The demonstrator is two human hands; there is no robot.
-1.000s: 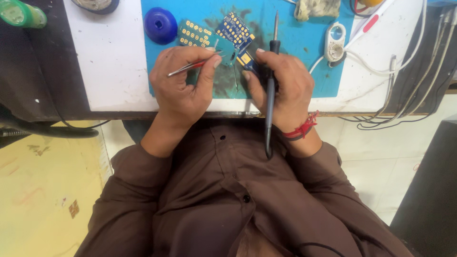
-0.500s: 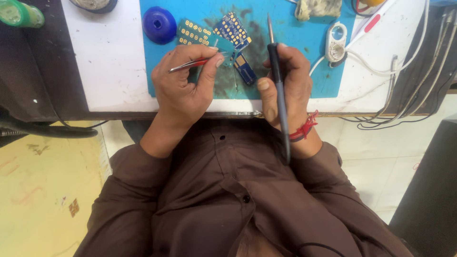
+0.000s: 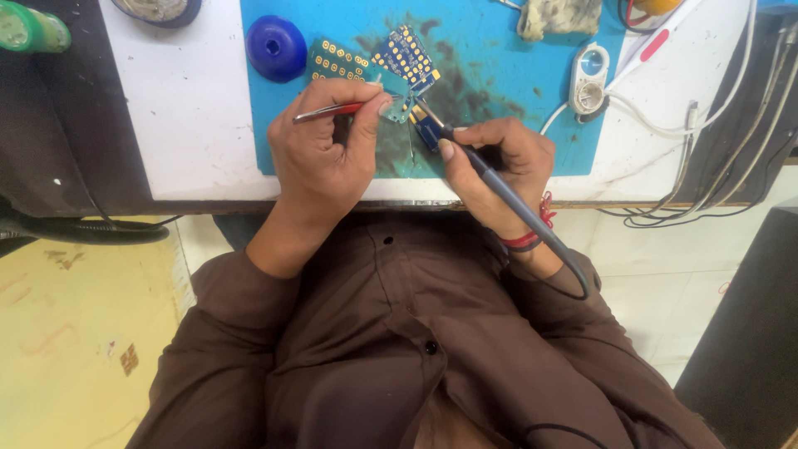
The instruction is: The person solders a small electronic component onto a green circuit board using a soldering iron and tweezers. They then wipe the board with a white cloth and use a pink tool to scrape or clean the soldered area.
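My left hand [image 3: 326,150] pinches red-handled tweezers [image 3: 332,110], their tips pointing right toward a small blue circuit board [image 3: 426,131] on the blue work mat [image 3: 499,83]. My right hand [image 3: 499,162] grips a dark soldering iron [image 3: 499,187] like a pen. Its tip rests at the small board, close to the tweezer tips. Two perforated boards lie just beyond my hands, a green one [image 3: 337,62] and a blue one [image 3: 405,52] with gold pads.
A blue round cap [image 3: 276,46] sits at the mat's left corner. A white oval device [image 3: 588,79] with white cables [image 3: 665,125] lies to the right. A green cylinder [image 3: 29,27] rests far left. A crumpled cloth [image 3: 559,17] lies at the top.
My right hand has swung the soldering iron from upright to slanted, bringing its tip down to the small board. The tweezers stayed near the board.
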